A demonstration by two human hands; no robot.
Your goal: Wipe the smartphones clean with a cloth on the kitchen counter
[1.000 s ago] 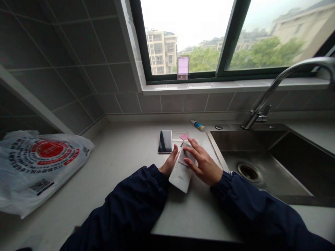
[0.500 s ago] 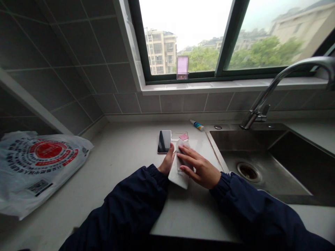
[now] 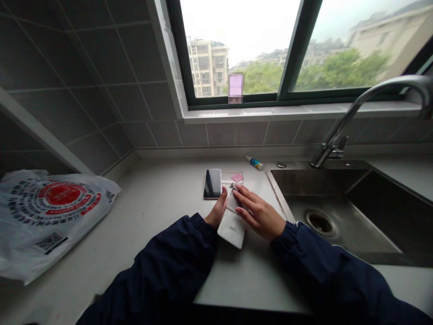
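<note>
My left hand (image 3: 216,210) grips the long left edge of a white smartphone (image 3: 232,230), which lies back-up on the counter. My right hand (image 3: 259,215) lies across its upper half, fingertips pressed on a translucent film (image 3: 232,202). The film's exact edges are hard to make out under my fingers. Just beyond, a second smartphone (image 3: 212,183) lies with its dark screen up. A clear plastic sheet (image 3: 230,177) with a pink square tab (image 3: 237,178) sits beside it, close to my right fingertips.
A small blue-and-white tube (image 3: 254,162) lies by the back wall. A steel sink (image 3: 314,187) with a curved faucet (image 3: 333,140) is to the right. A printed plastic bag (image 3: 50,203) lies on the left of the pale counter (image 3: 162,221).
My right fingertips have slid left across the film, and the hand sits slightly lower. The white smartphone stays in nearly the same place under my left hand.
</note>
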